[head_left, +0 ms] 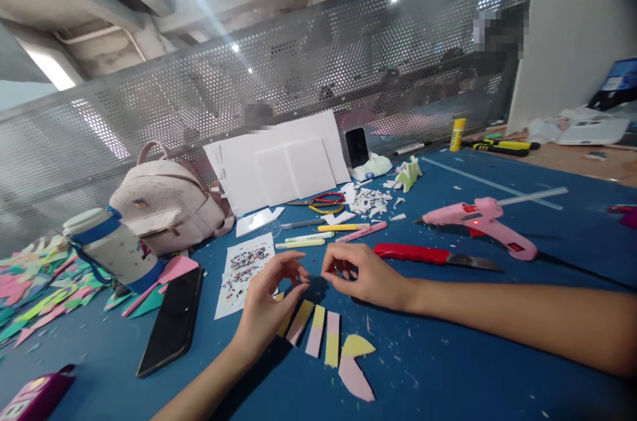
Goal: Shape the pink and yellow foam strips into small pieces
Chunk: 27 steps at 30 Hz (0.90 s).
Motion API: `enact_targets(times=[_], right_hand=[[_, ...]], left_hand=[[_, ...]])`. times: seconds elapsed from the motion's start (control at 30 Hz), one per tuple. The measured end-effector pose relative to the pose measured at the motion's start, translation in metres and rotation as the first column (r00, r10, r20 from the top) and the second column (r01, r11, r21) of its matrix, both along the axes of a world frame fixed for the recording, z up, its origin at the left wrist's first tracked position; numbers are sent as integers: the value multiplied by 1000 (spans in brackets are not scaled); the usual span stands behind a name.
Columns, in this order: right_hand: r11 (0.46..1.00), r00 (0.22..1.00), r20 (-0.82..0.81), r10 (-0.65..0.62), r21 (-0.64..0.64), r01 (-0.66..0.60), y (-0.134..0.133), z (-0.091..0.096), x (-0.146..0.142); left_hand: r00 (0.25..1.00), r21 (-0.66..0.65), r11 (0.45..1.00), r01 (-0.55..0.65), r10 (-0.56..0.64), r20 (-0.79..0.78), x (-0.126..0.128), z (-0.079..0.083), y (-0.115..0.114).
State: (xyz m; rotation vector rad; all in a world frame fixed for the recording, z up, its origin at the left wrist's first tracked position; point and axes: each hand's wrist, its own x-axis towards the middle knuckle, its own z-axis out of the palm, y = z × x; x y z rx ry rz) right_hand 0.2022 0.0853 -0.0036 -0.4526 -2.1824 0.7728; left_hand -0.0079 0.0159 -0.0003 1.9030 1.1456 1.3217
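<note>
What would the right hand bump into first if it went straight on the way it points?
Most likely the left hand, whose fingertips face the right hand across a small gap in the picture, though one view leaves depth unclear.

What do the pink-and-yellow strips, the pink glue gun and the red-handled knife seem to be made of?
Pink-and-yellow strips: foam sheet or card perhaps; flat, matte, straight-edged. Pink glue gun: likely plastic; smooth, moulded shape. Red knife handle: probably plastic, slightly shiny; its grey blade looks metallic, with a dull sheen.

The blue table (423, 361) bears two-toned strips (315, 331), a phone (172, 321), a glue gun (485, 215).
</note>
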Motion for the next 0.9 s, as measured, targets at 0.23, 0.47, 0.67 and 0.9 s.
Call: enact_targets(times=[0.23, 0.47, 0.67, 0.9], right_hand=[[1000, 1000, 0, 10, 21, -10, 0, -2, 0], [1000, 1000, 9, 0, 13, 0, 0, -1, 0], [1000, 1000, 14, -24, 8, 24, 0, -1, 0], [999, 999, 20, -37, -1, 37, 1, 0, -1]], left_hand=[[1000, -5, 1000, 4, -4, -4, -1, 0, -1], [1000, 6, 1000, 2, -2, 8, 0, 1, -1], [1000, 19, 1000, -8, 8, 19, 1, 2, 0], [999, 35, 999, -20, 18, 47, 1, 1, -1]])
